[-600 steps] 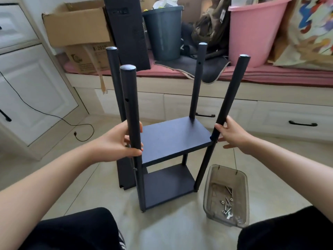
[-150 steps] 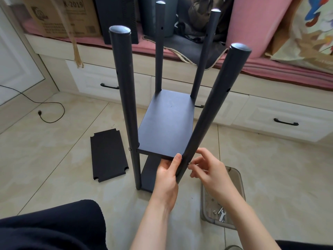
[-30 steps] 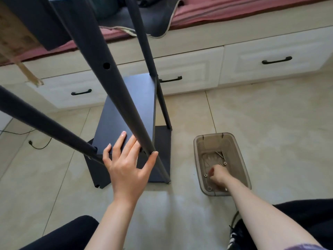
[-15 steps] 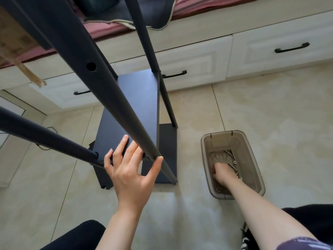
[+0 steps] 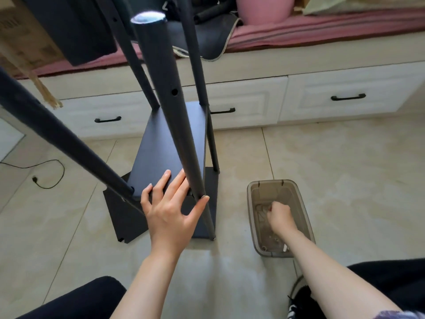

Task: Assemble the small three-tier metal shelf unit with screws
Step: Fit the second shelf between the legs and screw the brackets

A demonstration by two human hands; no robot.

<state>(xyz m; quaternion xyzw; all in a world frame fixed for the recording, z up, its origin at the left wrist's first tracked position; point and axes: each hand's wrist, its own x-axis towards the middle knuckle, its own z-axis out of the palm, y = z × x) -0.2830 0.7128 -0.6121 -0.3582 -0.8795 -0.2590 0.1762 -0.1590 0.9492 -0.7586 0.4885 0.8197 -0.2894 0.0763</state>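
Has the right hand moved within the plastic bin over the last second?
Yes. The right hand was at the near end of the plastic bin by its near rim; now it is curled mid-bin, further toward the drawers.

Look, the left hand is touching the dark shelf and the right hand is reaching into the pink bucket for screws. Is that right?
Not quite. The right hand is reaching into the clear plastic bin on the floor, not the pink bucket, which sits up on the bench. The left hand does rest on the dark shelf. The head view shows this.
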